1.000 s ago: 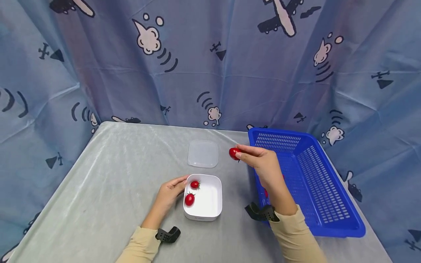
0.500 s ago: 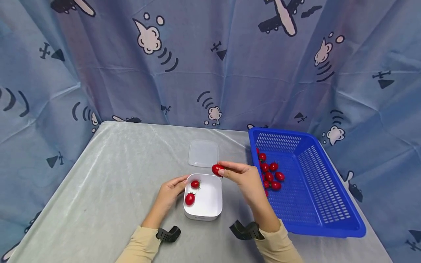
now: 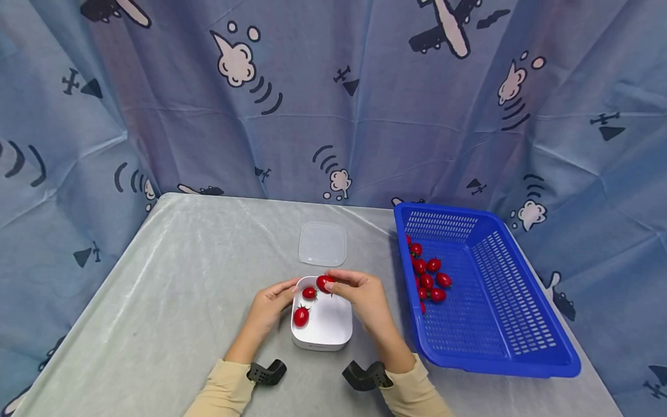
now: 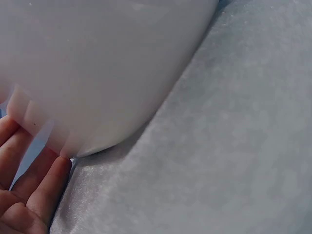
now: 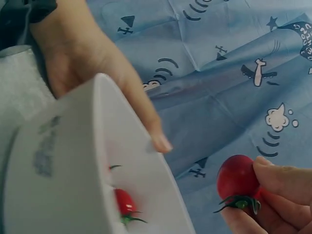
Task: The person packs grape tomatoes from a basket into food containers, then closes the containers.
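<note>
Over the back of a square white plastic box, my right hand pinches a red cherry tomato between thumb and fingers. The tomato's green stem end points downward in the right wrist view. Inside the box, along its left side, lie two cherry tomatoes, one farther back and one nearer. My left hand rests against the box's left wall near the back corner. Its fingertips touch the outer wall in the left wrist view.
A blue perforated basket stands on the right, with several cherry tomatoes along its left side. Behind the box lies a clear flat lid. A patterned blue curtain hangs behind the grey-clothed table.
My right hand has carried the tomato leftward and nearer, from beside the basket to over the box. The tomatoes in the basket came into sight. My left hand stays put.
</note>
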Tool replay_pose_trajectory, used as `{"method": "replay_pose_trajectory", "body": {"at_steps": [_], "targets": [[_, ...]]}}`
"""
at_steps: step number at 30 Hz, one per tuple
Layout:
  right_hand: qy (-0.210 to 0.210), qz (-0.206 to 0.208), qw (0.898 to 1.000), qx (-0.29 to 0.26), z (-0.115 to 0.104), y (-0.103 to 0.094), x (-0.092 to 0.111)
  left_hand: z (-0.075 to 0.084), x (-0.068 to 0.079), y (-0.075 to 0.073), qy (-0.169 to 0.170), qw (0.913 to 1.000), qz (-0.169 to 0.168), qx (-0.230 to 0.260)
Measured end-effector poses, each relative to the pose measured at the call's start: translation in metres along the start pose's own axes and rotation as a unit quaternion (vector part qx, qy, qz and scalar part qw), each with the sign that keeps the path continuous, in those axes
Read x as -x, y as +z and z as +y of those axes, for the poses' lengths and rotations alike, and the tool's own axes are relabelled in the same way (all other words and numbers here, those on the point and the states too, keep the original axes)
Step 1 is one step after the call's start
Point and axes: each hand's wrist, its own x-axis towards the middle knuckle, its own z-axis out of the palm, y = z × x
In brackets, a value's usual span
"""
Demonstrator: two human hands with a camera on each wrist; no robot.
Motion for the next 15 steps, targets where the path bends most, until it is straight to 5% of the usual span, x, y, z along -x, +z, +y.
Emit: {"method": "replay_pose_trajectory", "body": {"at_steps": [15], "targets": [[-0.04,-0.033,0.997,0.065,0.025,0.028,0.0,0.001,0.0,0.0,0.002,1.0,-0.002,-0.008]]}}
